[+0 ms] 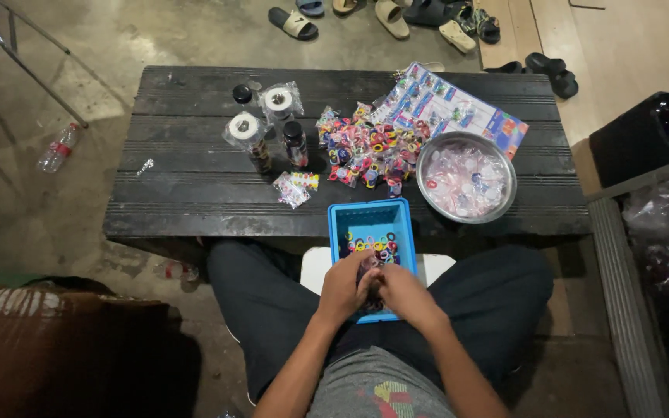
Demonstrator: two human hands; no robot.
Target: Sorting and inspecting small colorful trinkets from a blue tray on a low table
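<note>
The blue plastic tray rests on the person's lap against the near edge of the dark slatted table, with small coloured hair bands loose inside it. Over its near end the left hand and right hand meet, fingers curled together around something small; what they grip cannot be made out. On the table beyond lie a heap of coloured hair bands, a metal bowl of clear packets, a printed card sheet, tape rolls and small bottles. The floor is bare concrete, with sandals beyond the table.
</note>
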